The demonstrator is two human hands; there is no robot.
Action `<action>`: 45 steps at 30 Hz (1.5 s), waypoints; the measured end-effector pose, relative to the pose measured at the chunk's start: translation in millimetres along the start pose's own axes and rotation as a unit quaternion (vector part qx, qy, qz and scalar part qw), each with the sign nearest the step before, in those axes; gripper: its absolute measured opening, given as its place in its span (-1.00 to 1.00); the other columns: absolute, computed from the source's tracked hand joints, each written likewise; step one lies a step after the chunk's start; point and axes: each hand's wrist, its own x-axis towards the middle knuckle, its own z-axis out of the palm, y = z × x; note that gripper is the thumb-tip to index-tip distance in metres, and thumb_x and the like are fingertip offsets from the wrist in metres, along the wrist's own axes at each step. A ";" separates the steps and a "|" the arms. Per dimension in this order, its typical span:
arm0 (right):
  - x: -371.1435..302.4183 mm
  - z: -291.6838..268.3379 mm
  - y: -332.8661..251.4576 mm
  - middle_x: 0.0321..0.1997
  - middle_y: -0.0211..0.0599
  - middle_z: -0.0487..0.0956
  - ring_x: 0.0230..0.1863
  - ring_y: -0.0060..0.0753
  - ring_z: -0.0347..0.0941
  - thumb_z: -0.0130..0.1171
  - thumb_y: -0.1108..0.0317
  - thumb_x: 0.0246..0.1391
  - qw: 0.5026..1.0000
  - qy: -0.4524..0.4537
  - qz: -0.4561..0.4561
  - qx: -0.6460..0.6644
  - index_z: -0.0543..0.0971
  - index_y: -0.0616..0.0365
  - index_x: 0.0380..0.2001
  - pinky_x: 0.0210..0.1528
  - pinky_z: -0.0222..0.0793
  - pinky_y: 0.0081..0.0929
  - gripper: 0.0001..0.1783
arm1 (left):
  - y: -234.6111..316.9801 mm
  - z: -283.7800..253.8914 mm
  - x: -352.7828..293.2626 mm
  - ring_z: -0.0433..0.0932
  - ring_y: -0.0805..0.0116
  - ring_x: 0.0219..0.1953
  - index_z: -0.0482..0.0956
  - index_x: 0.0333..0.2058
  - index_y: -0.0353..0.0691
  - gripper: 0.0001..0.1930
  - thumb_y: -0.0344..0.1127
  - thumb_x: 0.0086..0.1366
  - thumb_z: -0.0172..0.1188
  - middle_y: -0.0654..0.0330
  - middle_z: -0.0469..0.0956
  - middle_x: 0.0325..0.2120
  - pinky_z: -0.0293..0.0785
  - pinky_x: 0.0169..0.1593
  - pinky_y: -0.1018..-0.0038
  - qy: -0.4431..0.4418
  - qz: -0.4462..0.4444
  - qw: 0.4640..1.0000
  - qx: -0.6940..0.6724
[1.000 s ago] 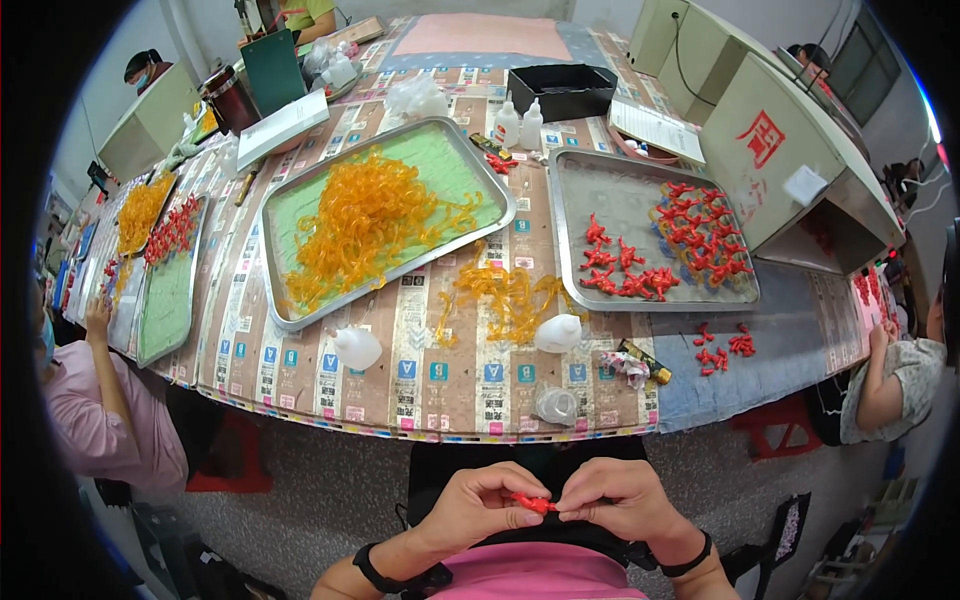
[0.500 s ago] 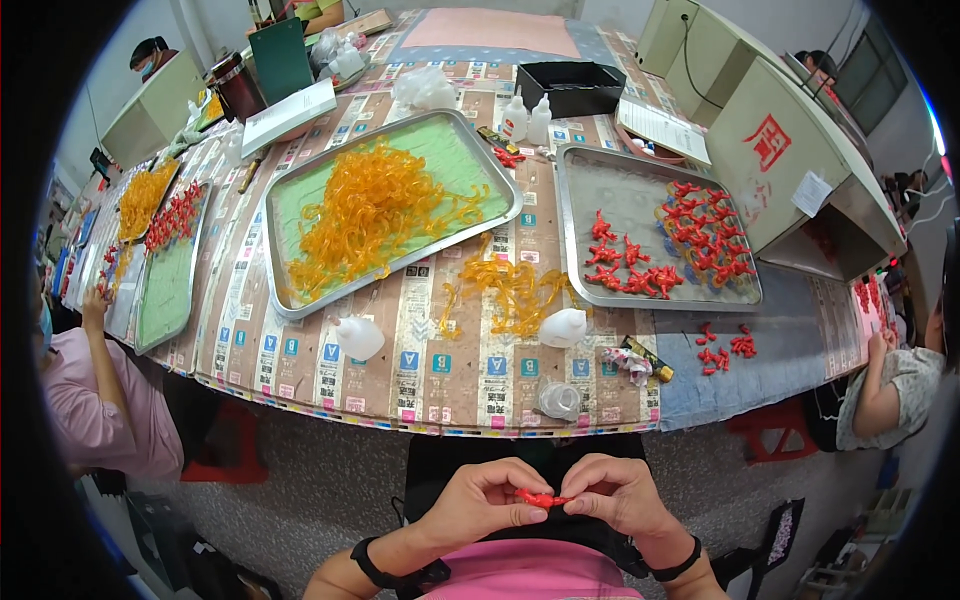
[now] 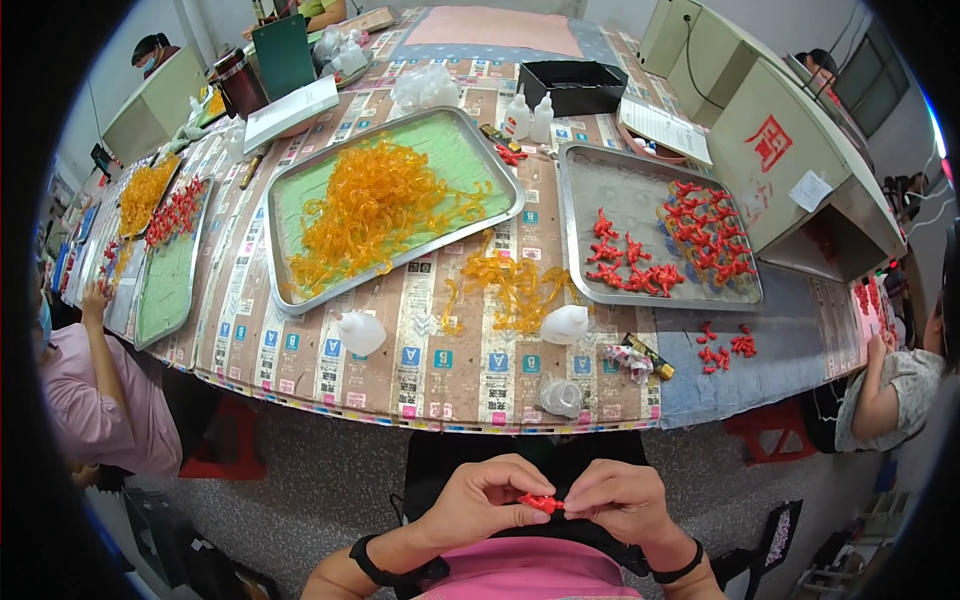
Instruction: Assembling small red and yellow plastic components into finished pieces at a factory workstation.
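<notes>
Over my lap, in front of the table edge, my left hand [image 3: 492, 497] pinches a small red figure [image 3: 540, 502] between thumb and fingers. My right hand [image 3: 618, 500] is closed at the figure's right end, gripping a small red part there with thumb and fingertips. Whether that part is joined to the figure I cannot tell. Similar red figures [image 3: 708, 235] lie in the grey-lined metal tray [image 3: 600, 158] at the right. Several small red pieces [image 3: 714, 358] are on the blue cloth below that tray.
A metal tray [image 3: 395, 277] holds a heap of orange translucent strips [image 3: 385, 205]; more strips [image 3: 512, 290] lie beside it. White squeeze bottles [image 3: 362, 333] and a small clear cup [image 3: 560, 396] stand near the front edge. Co-workers sit left and right. A beige cabinet [image 3: 790, 165] stands at right.
The red figure is turned slightly in my left fingers. My right fingers have shifted a little and closed on the right end.
</notes>
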 end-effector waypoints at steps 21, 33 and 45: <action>-15.3 2.2 14.5 -0.28 -0.18 0.53 -0.37 -0.47 0.48 0.24 0.58 -0.04 0.896 0.035 0.247 0.366 0.57 0.34 -0.34 -0.29 0.46 -0.58 -0.86 | 2.0 6.0 -1.3 0.52 0.39 -0.19 0.59 -0.30 -0.31 -0.77 -0.67 0.03 0.26 0.12 0.48 -0.24 0.49 -0.09 0.52 0.023 -0.051 0.998 -0.041; -18.4 2.1 17.7 -0.29 -0.13 0.54 -0.38 -0.43 0.49 0.21 0.59 -0.02 0.910 0.027 0.228 0.345 0.56 0.31 -0.29 -0.31 0.47 -0.53 -0.83 | 2.0 7.5 -1.4 0.52 0.39 -0.21 0.60 -0.30 -0.31 -0.75 -0.65 -0.01 0.30 0.12 0.48 -0.25 0.51 -0.10 0.54 0.028 -0.023 0.999 0.000; -19.2 10.8 20.6 -0.31 -0.14 0.53 -0.39 -0.41 0.48 0.21 0.58 -0.02 0.866 0.061 0.237 0.436 0.55 0.30 -0.34 -0.33 0.45 -0.48 -0.88 | 1.8 6.0 -0.1 0.52 0.41 -0.22 0.60 -0.30 -0.32 -0.76 -0.65 -0.01 0.31 0.13 0.49 -0.26 0.50 -0.12 0.55 0.034 -0.032 0.999 0.003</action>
